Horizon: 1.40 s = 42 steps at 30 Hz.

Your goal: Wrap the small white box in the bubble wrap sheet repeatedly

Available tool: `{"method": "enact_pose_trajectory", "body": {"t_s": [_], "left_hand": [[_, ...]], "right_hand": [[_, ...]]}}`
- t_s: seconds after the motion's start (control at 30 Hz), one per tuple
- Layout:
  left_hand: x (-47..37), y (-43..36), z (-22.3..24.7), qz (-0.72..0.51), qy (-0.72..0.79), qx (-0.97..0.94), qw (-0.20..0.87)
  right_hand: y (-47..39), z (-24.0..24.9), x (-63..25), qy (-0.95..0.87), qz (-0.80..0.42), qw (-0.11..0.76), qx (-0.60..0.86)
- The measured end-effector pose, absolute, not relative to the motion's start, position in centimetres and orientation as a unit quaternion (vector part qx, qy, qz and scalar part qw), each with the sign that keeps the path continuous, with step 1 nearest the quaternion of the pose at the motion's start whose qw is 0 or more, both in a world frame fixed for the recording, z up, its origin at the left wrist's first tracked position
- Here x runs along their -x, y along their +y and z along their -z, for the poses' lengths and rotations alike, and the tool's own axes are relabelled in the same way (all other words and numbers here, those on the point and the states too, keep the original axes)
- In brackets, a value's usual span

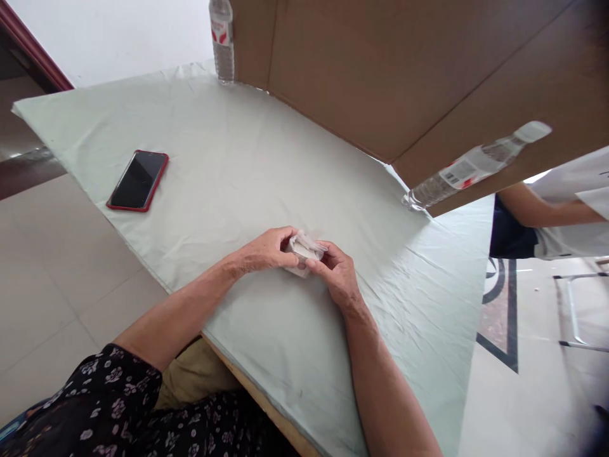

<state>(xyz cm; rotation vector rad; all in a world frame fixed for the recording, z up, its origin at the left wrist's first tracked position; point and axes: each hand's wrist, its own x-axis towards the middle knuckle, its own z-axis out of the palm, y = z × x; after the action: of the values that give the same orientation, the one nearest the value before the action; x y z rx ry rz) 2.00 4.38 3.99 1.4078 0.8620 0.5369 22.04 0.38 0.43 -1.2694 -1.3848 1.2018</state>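
Note:
A small whitish block-like packet, with crumpled, translucent wrapping at its top, is between my two hands just over the pale green tablecloth. My left hand grips its left side, thumb at the near edge and fingers curled behind. On the other side my right hand closes on the packet with thumb in front and fingertips at the wrapping. The fingers hide part of the packet, and what is inside it cannot be made out.
A black phone in a red case lies to the left. Across the far side stands a brown cardboard panel, with one water bottle at its left end and another bottle at its right. A person's arm shows beyond the right edge.

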Motion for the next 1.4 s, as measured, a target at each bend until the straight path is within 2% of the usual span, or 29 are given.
{"method": "enact_pose_trajectory", "body": {"t_s": [0.33,0.67,0.83,1.0,1.27,1.4], "left_hand": [[-2.1,4.4,-3.8,-0.247,0.361,-0.604,0.667],[-2.0,4.5,-3.2,-0.225,0.359,-0.630,0.651],[-2.1,4.6,-3.3,-0.238,0.350,-0.622,0.659],[-2.1,4.7,-3.3,-0.237,0.334,-0.629,0.661],[-1.6,5.2,-3.3,-0.217,0.332,-0.598,0.696],[-1.5,5.2,-3.8,-0.205,0.350,-0.601,0.688]], "right_hand": [[0.0,0.8,-21.5,-0.551,-0.424,0.461,0.552],[0.3,0.6,-22.1,-0.549,-0.463,0.444,0.535],[0.5,-0.1,-21.8,-0.549,-0.424,0.472,0.544],[2.6,-1.2,-21.0,-0.525,-0.459,0.472,0.539],[3.8,-1.6,-20.7,-0.515,-0.444,0.511,0.526],[2.5,-2.3,-21.0,-0.566,-0.394,0.500,0.523]]}}
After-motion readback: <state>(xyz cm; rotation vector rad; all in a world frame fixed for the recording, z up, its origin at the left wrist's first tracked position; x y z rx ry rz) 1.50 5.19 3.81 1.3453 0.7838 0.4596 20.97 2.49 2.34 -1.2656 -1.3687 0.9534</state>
